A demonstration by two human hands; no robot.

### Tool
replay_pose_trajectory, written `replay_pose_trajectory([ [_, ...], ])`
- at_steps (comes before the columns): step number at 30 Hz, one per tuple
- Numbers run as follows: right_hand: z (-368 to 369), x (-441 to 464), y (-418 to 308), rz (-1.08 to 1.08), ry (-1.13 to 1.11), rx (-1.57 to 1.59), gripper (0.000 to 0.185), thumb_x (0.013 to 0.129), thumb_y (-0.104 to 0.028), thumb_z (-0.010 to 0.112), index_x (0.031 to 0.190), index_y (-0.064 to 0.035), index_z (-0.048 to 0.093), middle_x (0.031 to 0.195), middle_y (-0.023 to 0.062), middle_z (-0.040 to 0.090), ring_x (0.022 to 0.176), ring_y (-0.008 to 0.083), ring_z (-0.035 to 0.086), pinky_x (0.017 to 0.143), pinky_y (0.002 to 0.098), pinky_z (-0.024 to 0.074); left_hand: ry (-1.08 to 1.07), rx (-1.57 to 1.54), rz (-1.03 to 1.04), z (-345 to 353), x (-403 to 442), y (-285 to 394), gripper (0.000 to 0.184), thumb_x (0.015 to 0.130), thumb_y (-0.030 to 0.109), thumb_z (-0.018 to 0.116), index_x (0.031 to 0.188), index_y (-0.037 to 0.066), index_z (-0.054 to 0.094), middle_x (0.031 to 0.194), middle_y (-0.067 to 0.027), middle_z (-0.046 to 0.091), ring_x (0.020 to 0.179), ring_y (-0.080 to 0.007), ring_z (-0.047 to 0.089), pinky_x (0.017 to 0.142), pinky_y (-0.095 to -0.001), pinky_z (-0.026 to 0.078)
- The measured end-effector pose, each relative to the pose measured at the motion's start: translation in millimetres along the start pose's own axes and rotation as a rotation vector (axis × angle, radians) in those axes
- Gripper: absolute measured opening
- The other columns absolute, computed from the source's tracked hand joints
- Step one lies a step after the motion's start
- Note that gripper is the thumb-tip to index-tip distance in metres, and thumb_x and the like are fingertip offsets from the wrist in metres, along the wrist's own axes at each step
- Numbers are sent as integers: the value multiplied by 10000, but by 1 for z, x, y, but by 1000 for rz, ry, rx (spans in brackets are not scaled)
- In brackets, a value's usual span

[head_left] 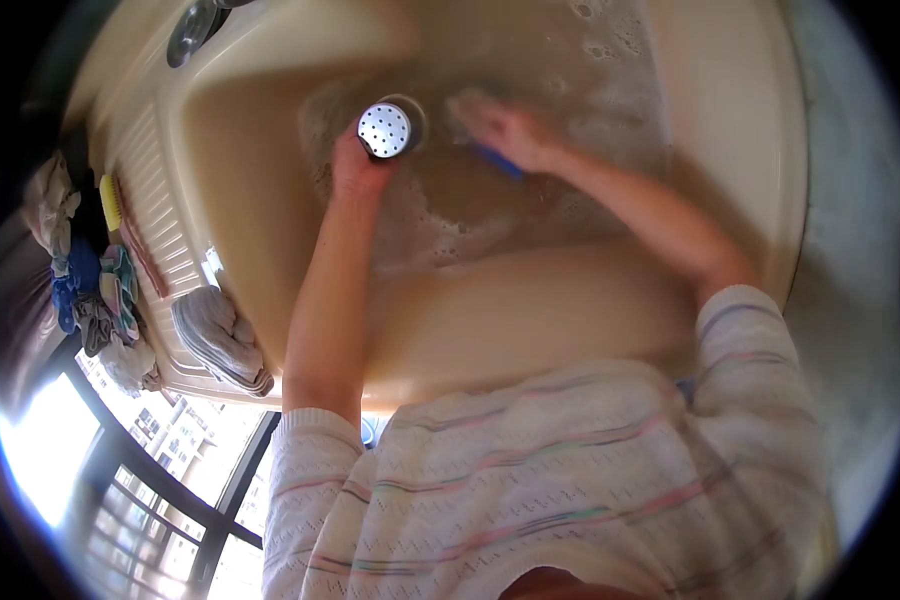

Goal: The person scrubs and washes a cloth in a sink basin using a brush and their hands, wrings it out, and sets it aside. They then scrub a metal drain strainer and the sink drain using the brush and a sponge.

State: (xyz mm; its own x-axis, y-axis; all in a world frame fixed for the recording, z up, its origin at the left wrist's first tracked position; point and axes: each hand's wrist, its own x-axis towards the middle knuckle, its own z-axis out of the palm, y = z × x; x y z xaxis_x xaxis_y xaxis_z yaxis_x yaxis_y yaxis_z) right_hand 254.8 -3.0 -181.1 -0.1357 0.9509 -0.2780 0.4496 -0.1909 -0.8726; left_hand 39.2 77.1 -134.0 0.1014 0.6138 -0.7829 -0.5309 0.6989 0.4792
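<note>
A round metal drain strainer [384, 130], its face full of small holes, is gripped at its edge by my left hand [352, 168]. Just beside it, partly covered, is the round drain opening [416, 112] in the bottom of the beige sink [530, 300]. Over the wet, foamy sink floor to the right is my right hand [515, 132], its fingers smeared by motion. A blue strip [500, 161] shows just below that hand; whether the hand holds it I cannot tell. Murky, sudsy water [450, 225] lies around both hands.
On the ribbed washboard [155, 150] at the left lie a yellow-bristled brush [111, 203] and a folded grey cloth [215, 335]. Several bundled cloths [95, 290] sit along the far left edge. A dark metal fitting [192, 32] is at the upper left. Windows [170, 450] are at lower left.
</note>
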Motion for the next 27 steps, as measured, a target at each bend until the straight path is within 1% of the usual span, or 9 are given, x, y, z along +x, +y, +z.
replay_pose_trajectory([
  [1, -5, 5, -12, 157, 27, 161, 407, 842, -398, 478, 1169, -163, 536, 926, 200, 591, 843, 311, 577, 725, 379, 457, 0, 8, 0, 0, 1, -2, 270, 859, 117, 357, 1000, 12, 561, 968, -111, 610, 907, -247, 586, 809, -397, 484],
  [5, 11, 17, -48, -141, 302, 146, 415, 829, -396, 506, 1159, -148, 539, 946, 212, 592, 851, 318, 574, 743, 371, 444, 28, -17, -3, 0, 2, -11, 326, 855, 119, 295, 1037, 5, 540, 1009, -133, 594, 929, -266, 579, 828, -436, 476],
  [7, 13, 17, -56, -84, 279, -35, 376, 833, -381, 504, 1162, -204, 542, 953, 215, 555, 881, 349, 552, 761, 381, 437, 27, 19, -31, 8, -8, -15, 333, 869, 126, 283, 1053, -5, 527, 1040, -138, 579, 947, -272, 568, 834, -452, 466],
  [9, 8, 38, -58, -118, 200, 84, 377, 837, -395, 493, 1155, -199, 548, 941, 196, 538, 899, 351, 540, 773, 392, 434, 9, 147, -4, 7, -5, -24, 334, 876, 124, 275, 1061, -11, 519, 1053, -142, 570, 959, -274, 559, 839, -452, 461],
  [12, 12, 41, -63, -132, 320, 1, 384, 845, -396, 476, 1169, -197, 531, 939, 205, 541, 899, 359, 540, 769, 407, 438, 39, 80, 9, -2, 9, -21, 341, 896, 131, 253, 1072, -23, 501, 1074, -148, 556, 976, -278, 545, 860, -437, 449],
  [16, 39, 4, -77, -18, 397, -77, 386, 855, -274, 485, 1180, -67, 503, 886, 194, 596, 782, 335, 566, 722, 375, 445, 123, 49, 80, 0, 6, -14, 352, 907, 155, 237, 1078, -22, 489, 1091, -154, 542, 997, -284, 537, 870, -437, 439],
  [19, 37, 24, -70, 57, 338, 75, 385, 855, -270, 480, 1181, -68, 501, 914, 200, 598, 815, 337, 575, 737, 378, 447, 164, -3, 75, 5, 3, -22, 356, 906, 159, 229, 1077, -12, 491, 1104, -148, 535, 1014, -285, 529, 873, -442, 435],
  [20, 33, 35, -67, -11, 387, 172, 394, 851, -279, 478, 1177, -61, 500, 932, 201, 603, 853, 340, 584, 754, 366, 449, 182, -22, 65, 13, -2, -25, 358, 906, 160, 226, 1077, -7, 492, 1109, -145, 533, 1021, -284, 525, 874, -443, 433],
  [27, 74, 27, -63, 134, 641, 242, 406, 839, -355, 414, 1138, -104, 522, 853, 229, 591, 822, 400, 563, 762, 463, 443, 136, -122, -5, -10, 23, -25, 337, 888, 158, 263, 1096, 25, 492, 1129, -110, 529, 1062, -268, 500, 876, -438, 426],
])
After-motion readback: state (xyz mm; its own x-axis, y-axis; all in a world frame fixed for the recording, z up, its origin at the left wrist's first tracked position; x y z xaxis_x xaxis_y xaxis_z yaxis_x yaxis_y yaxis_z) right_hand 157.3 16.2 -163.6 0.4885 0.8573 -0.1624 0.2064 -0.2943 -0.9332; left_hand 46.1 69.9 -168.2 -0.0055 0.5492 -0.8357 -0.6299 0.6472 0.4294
